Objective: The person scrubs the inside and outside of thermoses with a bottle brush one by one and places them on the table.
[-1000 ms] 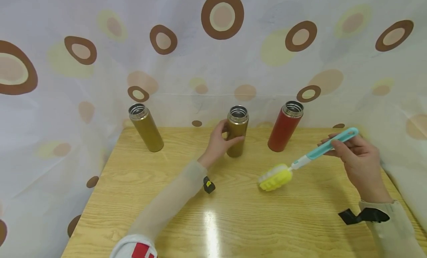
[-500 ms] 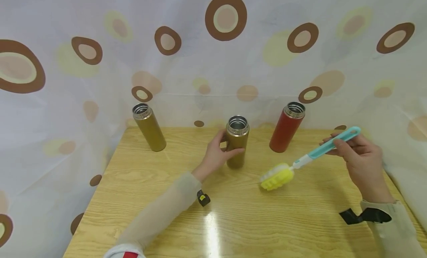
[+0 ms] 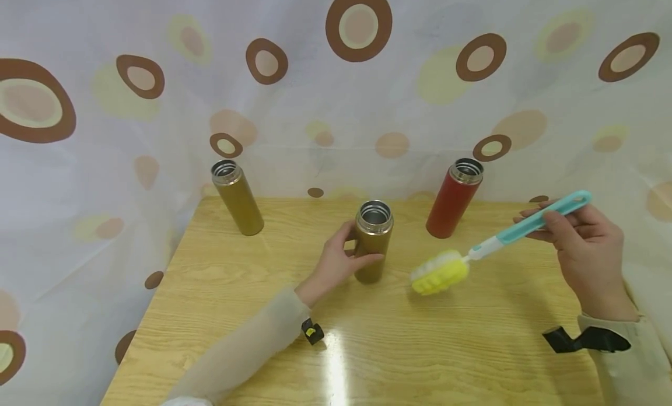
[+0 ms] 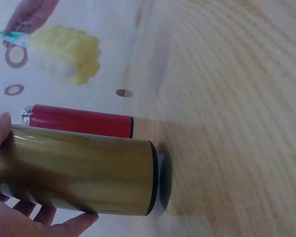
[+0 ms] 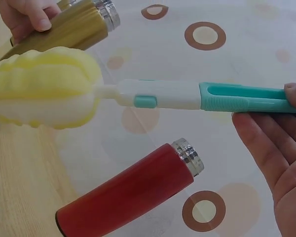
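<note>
One wooden table (image 3: 446,347): pale, grained top, a bright streak of reflected light on its near part.
Backdrop (image 3: 294,114): whitish sheeting printed with brown rings and soft peach and yellow blots, hanging behind the far edge and along the left and right.
Left hand (image 3: 336,263): my thumb and fingers curl round the middle gold bottle (image 3: 374,241), which I have brought nearer to me than it was a second ago.
Right hand (image 3: 593,248): I pinch the bottle brush (image 3: 488,247) by its turquoise handle, now slightly farther right than before.
Left gold bottle (image 3: 238,199) and red bottle (image 3: 454,202): both upright at the far side, in the same spots as earlier.
Middle gold bottle: glossy brownish gold, silvery neck, open mouth, dark band at the base; it is between the other two but nearer, left of the sponge. Whether its base touches the wood I cannot tell.
Bottle brush: ridged yellow and white sponge, held above the wood, white shank.
</note>
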### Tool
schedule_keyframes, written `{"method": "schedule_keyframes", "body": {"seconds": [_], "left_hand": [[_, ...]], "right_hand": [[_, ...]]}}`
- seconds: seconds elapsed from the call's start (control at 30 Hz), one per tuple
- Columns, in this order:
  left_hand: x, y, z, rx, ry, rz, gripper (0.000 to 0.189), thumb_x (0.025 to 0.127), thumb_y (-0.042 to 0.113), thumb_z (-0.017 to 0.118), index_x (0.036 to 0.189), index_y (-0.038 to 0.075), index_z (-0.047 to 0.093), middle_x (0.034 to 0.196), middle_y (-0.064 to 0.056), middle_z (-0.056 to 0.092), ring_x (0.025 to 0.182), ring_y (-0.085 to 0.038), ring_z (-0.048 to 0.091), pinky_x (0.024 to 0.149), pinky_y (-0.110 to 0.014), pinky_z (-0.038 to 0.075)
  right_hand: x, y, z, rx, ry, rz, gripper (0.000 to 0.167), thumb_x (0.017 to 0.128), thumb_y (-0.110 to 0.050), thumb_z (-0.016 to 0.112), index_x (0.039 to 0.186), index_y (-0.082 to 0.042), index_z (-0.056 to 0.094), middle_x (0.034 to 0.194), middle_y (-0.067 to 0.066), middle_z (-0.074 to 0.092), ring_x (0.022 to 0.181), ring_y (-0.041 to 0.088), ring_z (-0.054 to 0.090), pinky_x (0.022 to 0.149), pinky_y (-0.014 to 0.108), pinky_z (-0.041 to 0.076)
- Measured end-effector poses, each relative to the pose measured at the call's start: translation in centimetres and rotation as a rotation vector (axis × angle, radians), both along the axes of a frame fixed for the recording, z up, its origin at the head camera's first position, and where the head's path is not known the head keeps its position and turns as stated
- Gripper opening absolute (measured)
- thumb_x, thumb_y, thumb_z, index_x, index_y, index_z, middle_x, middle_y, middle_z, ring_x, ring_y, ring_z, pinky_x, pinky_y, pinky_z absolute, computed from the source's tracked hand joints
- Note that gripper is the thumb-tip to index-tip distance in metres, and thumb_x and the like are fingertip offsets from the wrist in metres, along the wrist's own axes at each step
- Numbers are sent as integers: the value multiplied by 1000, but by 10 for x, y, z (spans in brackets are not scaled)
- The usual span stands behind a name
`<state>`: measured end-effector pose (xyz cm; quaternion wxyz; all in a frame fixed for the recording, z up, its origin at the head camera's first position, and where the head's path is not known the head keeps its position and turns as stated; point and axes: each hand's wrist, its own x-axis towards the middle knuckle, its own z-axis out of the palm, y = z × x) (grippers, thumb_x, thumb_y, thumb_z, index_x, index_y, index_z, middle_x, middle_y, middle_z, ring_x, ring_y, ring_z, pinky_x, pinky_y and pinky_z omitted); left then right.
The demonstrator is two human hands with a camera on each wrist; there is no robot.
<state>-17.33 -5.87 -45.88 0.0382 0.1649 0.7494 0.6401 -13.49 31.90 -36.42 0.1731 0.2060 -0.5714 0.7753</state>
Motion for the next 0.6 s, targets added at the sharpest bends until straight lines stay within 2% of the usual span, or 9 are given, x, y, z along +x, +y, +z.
{"method": "schedule_keyframes", "body": {"seconds": [0.17, 0.3, 0.6], "left_hand": [[9, -1, -2, -6, -5, -16, 74, 83, 14, 89, 147, 12, 51, 139, -8, 60, 128, -27, 57, 104, -49, 53], [13, -1, -5, -11, 1, -25, 72, 85, 14, 88, 147, 12, 51, 140, -7, 59, 129, -26, 56, 104, -45, 54], [20, -1, -8, -20, 16, -44, 73, 85, 14, 88, 148, 12, 50, 141, -6, 59, 129, -25, 56, 104, -42, 54]], "right_hand": [[0, -1, 4, -32, 6, -23, 22, 101, 20, 45, 119, 31, 48, 113, 29, 72, 96, 33, 77, 80, 37, 62], [-2, -4, 9, -120, 23, -59, 22, 101, 20, 46, 120, 31, 49, 107, 30, 73, 96, 35, 76, 81, 39, 62], [-3, -12, 23, -279, 140, -254, 23, 99, 15, 56, 116, 30, 50, 97, 34, 71, 84, 37, 77, 73, 41, 62]]}}
